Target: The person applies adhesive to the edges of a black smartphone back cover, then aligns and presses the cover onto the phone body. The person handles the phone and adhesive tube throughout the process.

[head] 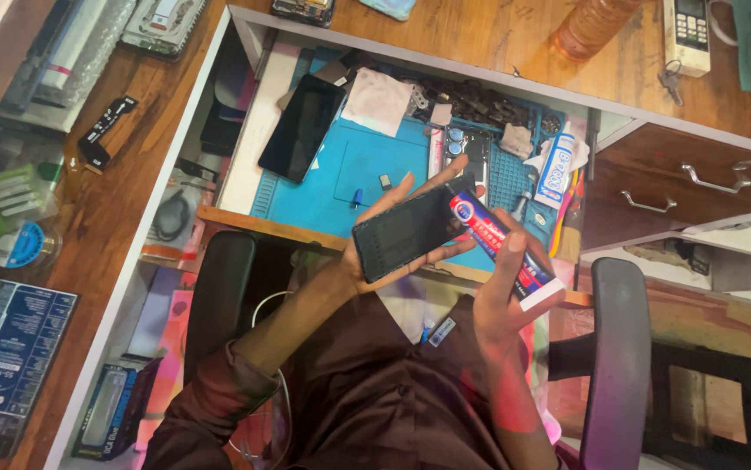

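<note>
My left hand (360, 259) holds a black phone (409, 231) flat in its palm, fingers spread behind it, above the front edge of a blue work mat (375, 170). My right hand (502, 300) grips a red, blue and white glue tube (502, 245). The tube's black tip rests at the phone's upper right edge. Both hands are held close together over my lap.
On the mat lie a second dark phone (301, 126), a white cloth (375, 100), another tube (558, 165) and small parts. An orange bottle (589, 26) and a remote (687, 35) sit on the wooden desk. Chair armrests (219, 296) (615, 348) flank me; drawers (715, 178) stand at right.
</note>
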